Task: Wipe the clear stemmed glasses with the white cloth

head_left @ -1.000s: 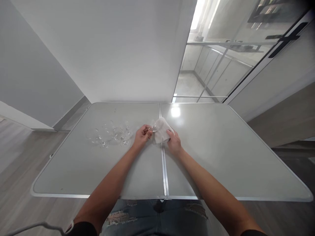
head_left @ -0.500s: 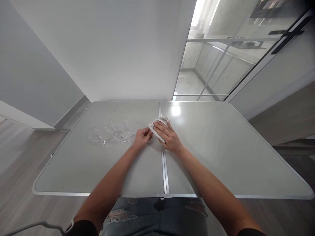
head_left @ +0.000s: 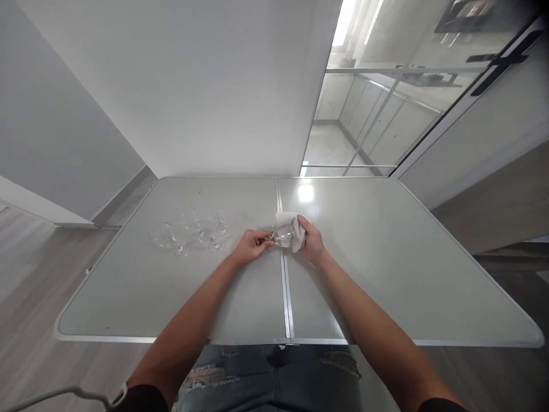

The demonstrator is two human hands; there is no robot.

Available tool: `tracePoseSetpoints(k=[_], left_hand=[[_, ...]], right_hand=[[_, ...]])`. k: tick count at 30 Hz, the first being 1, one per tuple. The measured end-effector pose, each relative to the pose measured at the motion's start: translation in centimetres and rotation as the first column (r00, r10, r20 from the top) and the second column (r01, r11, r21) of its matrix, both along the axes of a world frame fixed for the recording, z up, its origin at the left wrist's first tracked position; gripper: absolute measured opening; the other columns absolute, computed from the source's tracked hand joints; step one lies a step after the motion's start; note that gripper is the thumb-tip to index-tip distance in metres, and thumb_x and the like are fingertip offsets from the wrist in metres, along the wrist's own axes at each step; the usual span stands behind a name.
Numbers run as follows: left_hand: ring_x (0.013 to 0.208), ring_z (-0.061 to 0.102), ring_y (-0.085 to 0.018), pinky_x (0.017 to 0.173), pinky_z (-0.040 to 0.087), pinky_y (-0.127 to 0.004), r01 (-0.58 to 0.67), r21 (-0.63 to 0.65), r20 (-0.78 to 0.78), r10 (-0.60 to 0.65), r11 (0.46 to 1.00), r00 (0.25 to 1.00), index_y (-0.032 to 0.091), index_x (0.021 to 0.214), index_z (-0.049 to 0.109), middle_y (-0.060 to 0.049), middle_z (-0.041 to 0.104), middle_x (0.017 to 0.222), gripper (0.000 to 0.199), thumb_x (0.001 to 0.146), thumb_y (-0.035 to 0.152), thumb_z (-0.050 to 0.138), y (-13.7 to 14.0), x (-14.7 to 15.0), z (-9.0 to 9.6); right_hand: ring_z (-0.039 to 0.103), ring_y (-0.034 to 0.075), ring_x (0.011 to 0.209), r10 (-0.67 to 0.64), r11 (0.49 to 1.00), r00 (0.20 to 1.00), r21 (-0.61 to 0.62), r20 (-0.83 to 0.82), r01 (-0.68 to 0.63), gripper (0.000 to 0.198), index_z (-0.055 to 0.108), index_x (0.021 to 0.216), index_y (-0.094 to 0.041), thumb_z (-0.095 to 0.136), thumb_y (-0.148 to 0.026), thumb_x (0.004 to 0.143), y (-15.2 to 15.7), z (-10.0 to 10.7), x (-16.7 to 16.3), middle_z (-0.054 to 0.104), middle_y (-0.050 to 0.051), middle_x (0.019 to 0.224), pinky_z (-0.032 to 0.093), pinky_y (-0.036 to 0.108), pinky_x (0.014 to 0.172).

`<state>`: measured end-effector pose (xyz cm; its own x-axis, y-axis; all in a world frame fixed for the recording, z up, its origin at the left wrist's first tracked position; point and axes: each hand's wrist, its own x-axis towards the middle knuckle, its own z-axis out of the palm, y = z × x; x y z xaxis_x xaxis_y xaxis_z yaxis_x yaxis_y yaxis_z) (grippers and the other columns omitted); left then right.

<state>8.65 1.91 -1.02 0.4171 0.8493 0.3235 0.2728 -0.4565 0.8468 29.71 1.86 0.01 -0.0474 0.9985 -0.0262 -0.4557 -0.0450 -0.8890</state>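
A clear stemmed glass point(head_left: 283, 237) lies sideways in the air over the table's middle seam, its bowl toward the right. My left hand point(head_left: 252, 246) is closed around its stem and foot end, which the fingers partly hide. At the bowl's mouth, my right hand point(head_left: 312, 239) grips a white cloth point(head_left: 299, 231) that covers the rim and part of the far side. To the left of my hands, several more clear stemmed glasses point(head_left: 205, 231) stand close together; their outlines are faint against the pale tabletop.
The pale folding table point(head_left: 386, 274) has a metal edge and a metal seam point(head_left: 286, 303) down its middle. Behind it rises a white wall point(head_left: 223, 91). A glass-paned door point(head_left: 364, 114) stands at the back right. A cable point(head_left: 64, 391) hangs at lower left.
My right hand has moved from over the glass, where the cloth hid it, rightward and down to the rim. The bowl now shows. My left hand has shifted slightly to the right.
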Motion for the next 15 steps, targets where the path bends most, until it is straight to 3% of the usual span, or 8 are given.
tracePoseSetpoints(k=[3, 5, 7, 9, 12, 15], left_hand=[[0.055, 0.051, -0.012, 0.055, 0.04, -0.023, -0.037, -0.039, 0.087, 0.04, 0.999, 0.995, 0.014, 0.098, 0.079, -0.001, 0.061, 0.059, 0.04, 0.086, 0.051, 0.069, 0.2, 0.1, 0.1], [0.054, 0.05, -0.011, 0.055, 0.04, -0.023, -0.059, -0.055, 0.106, 0.064, 0.997, 0.992, 0.013, 0.1, 0.079, 0.0, 0.059, 0.057, 0.041, 0.086, 0.051, 0.07, 0.3, 0.1, 0.0], [0.054, 0.05, -0.011, 0.055, 0.04, -0.023, -0.084, -0.081, 0.133, 0.094, 0.993, 0.987, 0.013, 0.1, 0.078, 0.0, 0.057, 0.057, 0.041, 0.085, 0.051, 0.07, 0.4, 0.2, -0.3], [0.053, 0.048, -0.01, 0.054, 0.039, -0.023, -0.1, -0.145, 0.179, 0.125, 0.984, 0.976, 0.012, 0.102, 0.077, 0.001, 0.056, 0.058, 0.044, 0.084, 0.052, 0.071, 0.5, 0.4, -0.6], [0.049, 0.044, -0.009, 0.049, 0.037, -0.022, -0.113, -0.258, 0.244, 0.178, 0.96, 0.953, 0.011, 0.105, 0.075, 0.002, 0.053, 0.057, 0.048, 0.084, 0.054, 0.071, 0.5, 0.6, -0.8], [0.051, 0.044, -0.009, 0.051, 0.038, -0.022, -0.135, -0.218, 0.214, 0.182, 0.967, 0.96, 0.011, 0.093, 0.075, 0.002, 0.053, 0.057, 0.041, 0.085, 0.051, 0.069, 0.5, 0.7, -0.7]], right_hand=[[0.07, 0.022, 0.08, 0.055, 0.998, 0.994, -0.024, -0.093, -0.058, 0.036, 0.07, 0.094, -0.021, 0.063, -0.056, 0.089, 0.1, -0.3, -0.6, 0.074, 0.005, 0.088, 0.059, 0.034, 0.071], [0.07, 0.02, 0.083, -0.013, 1.0, 0.999, 0.027, -0.043, 0.015, 0.035, 0.071, 0.1, -0.022, 0.063, -0.055, 0.09, -0.2, -0.4, -0.9, 0.074, 0.004, 0.093, 0.059, 0.033, 0.075], [0.071, 0.02, 0.093, -0.115, 0.985, 0.99, 0.139, 0.078, 0.104, 0.036, 0.07, 0.113, -0.025, 0.06, -0.053, 0.093, -0.7, -0.4, -1.2, 0.075, 0.004, 0.103, 0.059, 0.033, 0.082], [0.066, 0.023, 0.116, -0.183, 0.945, 0.95, 0.313, 0.255, 0.098, 0.041, 0.063, 0.132, -0.028, 0.054, -0.051, 0.098, -1.4, -0.2, -1.1, 0.069, 0.005, 0.127, 0.056, 0.038, 0.097], [0.042, 0.026, 0.147, -0.285, 0.807, 0.807, 0.583, 0.518, -0.089, 0.047, 0.051, 0.147, -0.03, 0.045, -0.044, 0.103, -1.8, 0.3, -0.7, 0.045, 0.006, 0.158, 0.039, 0.047, 0.119], [0.033, 0.027, 0.152, -0.398, 0.631, 0.632, 0.699, 0.665, -0.337, 0.046, 0.051, 0.148, -0.03, 0.044, -0.037, 0.103, -1.5, 0.6, -0.2, 0.047, 0.005, 0.157, 0.025, 0.055, 0.127]])
